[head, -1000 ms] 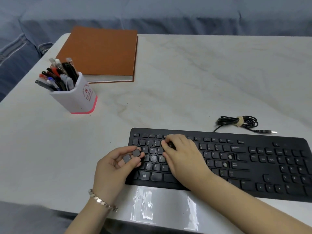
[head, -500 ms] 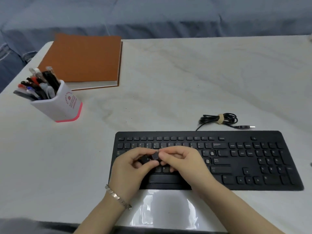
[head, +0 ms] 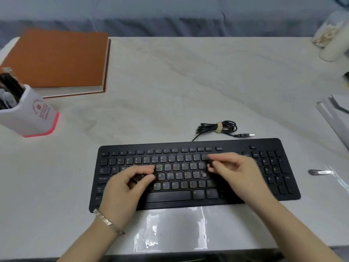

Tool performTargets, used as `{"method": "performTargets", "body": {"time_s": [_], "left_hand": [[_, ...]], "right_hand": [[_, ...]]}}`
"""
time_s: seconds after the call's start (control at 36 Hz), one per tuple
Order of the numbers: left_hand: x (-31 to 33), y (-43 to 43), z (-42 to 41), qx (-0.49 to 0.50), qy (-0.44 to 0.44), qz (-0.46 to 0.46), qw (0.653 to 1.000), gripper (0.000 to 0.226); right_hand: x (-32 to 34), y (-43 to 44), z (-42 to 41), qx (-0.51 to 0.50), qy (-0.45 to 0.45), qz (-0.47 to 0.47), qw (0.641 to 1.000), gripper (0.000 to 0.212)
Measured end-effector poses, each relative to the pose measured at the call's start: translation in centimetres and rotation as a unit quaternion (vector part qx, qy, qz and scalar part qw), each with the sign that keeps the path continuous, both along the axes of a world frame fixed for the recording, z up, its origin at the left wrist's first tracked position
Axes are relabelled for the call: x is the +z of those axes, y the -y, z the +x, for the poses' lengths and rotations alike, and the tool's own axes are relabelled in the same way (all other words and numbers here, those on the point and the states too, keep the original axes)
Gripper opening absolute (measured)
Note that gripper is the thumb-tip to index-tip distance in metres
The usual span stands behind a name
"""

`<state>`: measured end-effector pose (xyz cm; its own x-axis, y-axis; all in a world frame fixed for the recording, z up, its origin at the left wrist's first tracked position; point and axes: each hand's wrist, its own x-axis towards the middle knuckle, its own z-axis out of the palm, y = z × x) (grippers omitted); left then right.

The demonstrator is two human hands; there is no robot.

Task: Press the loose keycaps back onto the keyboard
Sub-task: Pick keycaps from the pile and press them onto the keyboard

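Over the right end of the letter block, pinching one keycap (head: 210,163) between thumb and forefinger of the right hand (head: 233,172), with the remaining fingers loosely curled; holding it tilted on edge, not seated. Over the left letter rows of the keyboard (head: 236,143), gripping a second keycap (head: 140,177) in the curled fingers of the left hand (head: 126,186); blurring too much for reading its orientation. Showing one bare socket (head: 204,174) just near and slightly left of the right-hand keycap, beside the right thumb. Judging the right hand nearer by far, with the left well apart to the left. Calling for a short shift near-left, then levelling the keycap square over the socket before pressing. Counting two hands, two loose keycaps, one keyboard, one socket in view; possibly hiding another under the right fingers, cannot tell.
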<state>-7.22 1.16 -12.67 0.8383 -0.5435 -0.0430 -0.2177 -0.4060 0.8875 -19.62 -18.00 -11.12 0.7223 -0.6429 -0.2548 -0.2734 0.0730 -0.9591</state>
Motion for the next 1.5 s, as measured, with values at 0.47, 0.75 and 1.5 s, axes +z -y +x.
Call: {"method": "performTargets", "body": {"time_s": [0.47,0.75,1.5], "left_hand": [[0.0,-0.2,-0.9,0.028,-0.058,-0.033,0.997,0.042],[-0.5,-0.3,-1.2,0.042,-0.071,-0.027,0.996,0.035],[-0.4,0.1,-1.6,0.066,-0.189,-0.105,0.974,0.027]], "right_hand": [[-1.4,0.6,-1.9,0.004,-0.028,-0.057,0.998,0.028],[-2.0,0.8,-2.2,0.009,-0.04,-0.086,0.995,0.03],[-3.6,-0.1,-1.2,0.093,-0.051,-0.268,0.957,0.036]]}}
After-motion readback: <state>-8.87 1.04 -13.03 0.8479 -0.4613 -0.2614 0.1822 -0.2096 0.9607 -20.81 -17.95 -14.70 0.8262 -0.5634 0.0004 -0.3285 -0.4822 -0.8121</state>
